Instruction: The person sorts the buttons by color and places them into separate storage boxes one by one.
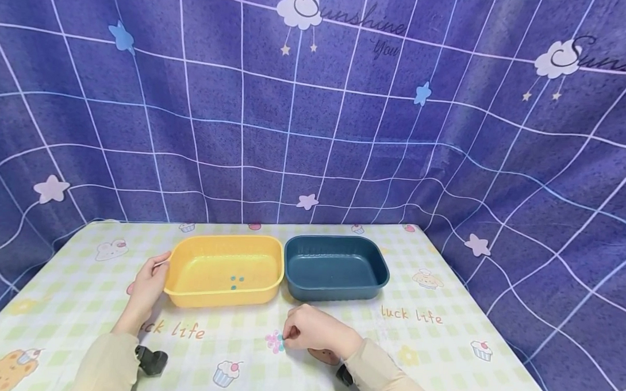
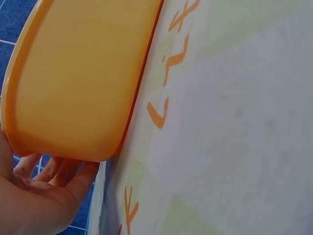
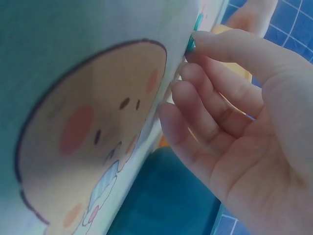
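My left hand (image 1: 149, 282) rests at the left end of a yellow plastic basin (image 1: 185, 299), its fingers against the outer end wall below the rim in the left wrist view. Three small round teal pieces (image 1: 233, 287) lie on the basin floor. On the cloth in front of the basins sits a cluster of small pink and teal pieces (image 1: 273, 342). There my right hand (image 1: 316, 331) is lowered to the tabletop. Its thumb and index finger pinch a small teal piece (image 3: 197, 27), mostly edge-on in the right wrist view; the other fingers are bent.
Right beside the yellow basin stands a dark teal basin (image 1: 335, 291). Both are on a table with a green-checked cartoon tablecloth (image 1: 172, 369). A purple-blue grid curtain (image 1: 217, 129) hangs behind the table and along its right side.
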The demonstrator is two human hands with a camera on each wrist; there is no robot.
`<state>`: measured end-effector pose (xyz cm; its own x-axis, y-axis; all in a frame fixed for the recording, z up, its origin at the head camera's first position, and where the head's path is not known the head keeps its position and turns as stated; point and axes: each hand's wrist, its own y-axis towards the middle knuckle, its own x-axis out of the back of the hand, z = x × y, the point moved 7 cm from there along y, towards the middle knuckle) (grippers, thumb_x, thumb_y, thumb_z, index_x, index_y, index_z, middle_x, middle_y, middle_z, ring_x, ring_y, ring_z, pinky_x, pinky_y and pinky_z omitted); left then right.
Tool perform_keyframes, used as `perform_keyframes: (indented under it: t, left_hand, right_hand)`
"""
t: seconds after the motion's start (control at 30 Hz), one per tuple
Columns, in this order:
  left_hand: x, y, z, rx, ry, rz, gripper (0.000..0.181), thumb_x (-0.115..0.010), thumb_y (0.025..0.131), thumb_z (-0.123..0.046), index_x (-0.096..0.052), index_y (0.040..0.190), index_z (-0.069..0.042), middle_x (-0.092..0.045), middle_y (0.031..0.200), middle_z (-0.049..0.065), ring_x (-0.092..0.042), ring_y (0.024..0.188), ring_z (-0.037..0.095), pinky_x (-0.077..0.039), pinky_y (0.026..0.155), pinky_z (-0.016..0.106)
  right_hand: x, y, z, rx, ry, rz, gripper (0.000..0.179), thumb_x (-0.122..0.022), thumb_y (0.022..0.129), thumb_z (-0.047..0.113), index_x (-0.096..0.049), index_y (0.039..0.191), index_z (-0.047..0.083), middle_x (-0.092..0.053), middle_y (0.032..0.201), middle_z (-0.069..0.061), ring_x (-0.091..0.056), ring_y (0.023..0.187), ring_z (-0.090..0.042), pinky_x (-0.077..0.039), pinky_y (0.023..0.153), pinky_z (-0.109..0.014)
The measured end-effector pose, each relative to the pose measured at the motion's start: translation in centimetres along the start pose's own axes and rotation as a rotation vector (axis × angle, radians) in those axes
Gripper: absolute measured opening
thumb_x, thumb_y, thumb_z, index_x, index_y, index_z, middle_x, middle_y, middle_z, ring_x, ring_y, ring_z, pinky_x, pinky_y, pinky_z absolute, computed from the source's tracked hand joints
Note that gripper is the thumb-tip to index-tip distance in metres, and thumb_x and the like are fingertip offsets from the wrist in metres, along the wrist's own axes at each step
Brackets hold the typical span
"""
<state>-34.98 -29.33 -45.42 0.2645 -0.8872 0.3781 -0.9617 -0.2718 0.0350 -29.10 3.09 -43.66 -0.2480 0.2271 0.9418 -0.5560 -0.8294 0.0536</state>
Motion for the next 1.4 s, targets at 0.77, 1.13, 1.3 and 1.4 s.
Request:
perform_keyframes:
  t: [0.77, 1.13, 1.3, 1.4]
  left_hand:
    - [0.0, 0.1, 0.3, 0.033, -0.008, -0.017, 0.051, -0.026, 0.102, -0.032, -0.026, 0.147, -0.007, -0.043, 0.139, 0.026, -0.049, 0.091, -0.004, -0.035, 0.107, 0.043]
    - [0.1, -0.1, -0.1, 0.032, 0.026, -0.017, 0.051, -0.025, 0.102, -0.032, -0.026, 0.147, -0.007, -0.043, 0.14, 0.025, -0.053, 0.11, 0.018, -0.044, 0.09, 0.017]
    - [0.1, 0.0, 0.0, 0.032, 0.016, -0.017, 0.051, -0.026, 0.102, -0.031, -0.027, 0.146, -0.006, -0.043, 0.139, 0.026, -0.045, 0.086, -0.011, -0.044, 0.083, 0.01]
    - [0.0, 0.0, 0.1, 0.038, 0.006, -0.017, 0.051, -0.025, 0.102, -0.031, -0.027, 0.146, -0.007, -0.043, 0.14, 0.025, -0.053, 0.098, 0.004, -0.043, 0.1, 0.032]
  right_hand:
    - [1.3, -0.3, -0.3, -0.009, 0.049, -0.129, 0.006, -0.067, 0.079, 0.01, -0.073, 0.082, 0.01, -0.062, 0.075, 0.003, -0.051, 0.068, -0.003, -0.038, 0.061, -0.002]
    - [2.1, -0.1, -0.5, -0.005, 0.052, -0.157, 0.005, -0.068, 0.079, 0.012, -0.072, 0.082, 0.01, -0.062, 0.076, 0.002, -0.052, 0.068, -0.002, -0.039, 0.062, -0.003]
    - [2.8, -0.2, -0.5, -0.005, 0.059, -0.171, 0.005, -0.068, 0.079, 0.012, -0.072, 0.082, 0.011, -0.061, 0.076, 0.002, -0.051, 0.068, -0.002, -0.039, 0.062, -0.003]
    - [3.2, -0.1, -0.4, 0.0, 0.065, -0.183, 0.006, -0.067, 0.079, 0.012, -0.072, 0.083, 0.01, -0.062, 0.076, 0.0, -0.052, 0.068, -0.003, -0.04, 0.062, -0.004]
